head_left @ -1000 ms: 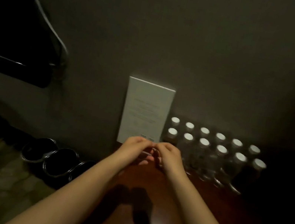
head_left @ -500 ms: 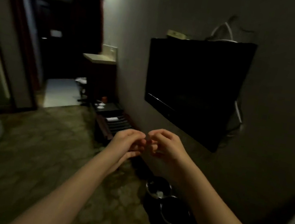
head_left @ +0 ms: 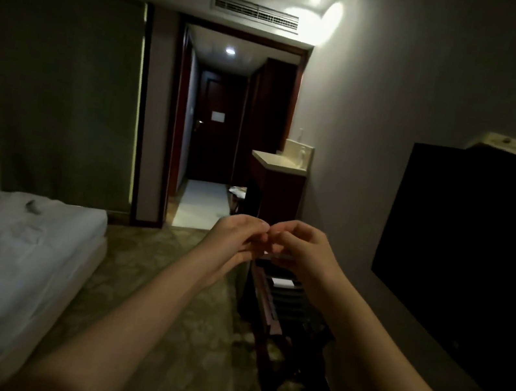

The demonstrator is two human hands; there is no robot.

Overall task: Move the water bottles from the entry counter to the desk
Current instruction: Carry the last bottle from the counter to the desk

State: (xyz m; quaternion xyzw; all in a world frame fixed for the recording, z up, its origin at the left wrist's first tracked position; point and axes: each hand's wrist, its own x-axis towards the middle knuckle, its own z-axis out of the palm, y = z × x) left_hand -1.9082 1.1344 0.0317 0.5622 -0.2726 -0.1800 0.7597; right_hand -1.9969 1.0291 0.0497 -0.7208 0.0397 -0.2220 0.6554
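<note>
The view swings off the bottles toward the bench point(head_left: 277, 161) at centre; left hand point(head_left: 235, 239) and right hand point(head_left: 303, 250) loosely curled, grasping nothing.

Dim room in greens, browns and white

The carpet point(head_left: 178, 335) carries a mottled olive-and-tan floral pattern; the bed point(head_left: 10, 256) is plain white, the television point(head_left: 476, 272) flat black, the door point(head_left: 215, 126) and cabinet point(head_left: 279, 192) dark reddish brown, its tabletop point(head_left: 276, 160) pale cream, the wall point(head_left: 402, 100) grey.
</note>
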